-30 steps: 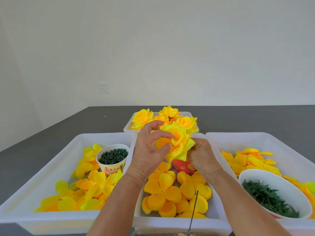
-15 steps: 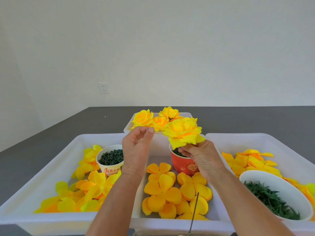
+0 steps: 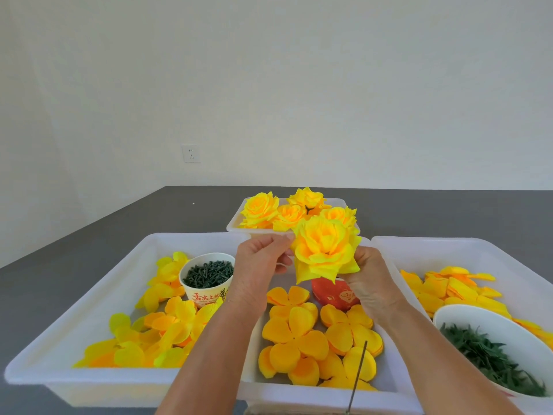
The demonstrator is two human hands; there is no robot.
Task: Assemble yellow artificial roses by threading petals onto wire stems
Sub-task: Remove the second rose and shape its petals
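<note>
Yellow fabric rose (image 3: pixel 324 250) held above the middle white plastic tray (image 3: pixel 329 395): right hand (image 3: pixel 369 280) grips its base from below; left hand (image 3: pixel 260 265) pinches an outer petal between thumb and fingertips.

Counter layout: three trays side by side in front of me, a fourth behind them.

Left tray (image 3: pixel 89 283) holds loose petals (image 3: pixel 167 330) and a paper cup of stem pieces (image 3: pixel 208 277) toward its far right corner. Middle tray (image 3: pixel 329 395) holds flat petal layers (image 3: pixel 302 333), a second cup (image 3: pixel 335 293) behind them and a wire (image 3: pixel 357 372) standing at its near edge. Right tray (image 3: pixel 449 250) holds more petals (image 3: pixel 452 290) with a bowl of leaves (image 3: pixel 490 351) in front of them. Far tray (image 3: pixel 236 226), behind the middle one, holds finished roses (image 3: pixel 278 211). Above the middle tray I hold a rose (image 3: pixel 324 250) between my left hand (image 3: pixel 260 265) and right hand (image 3: pixel 369 275).
</note>
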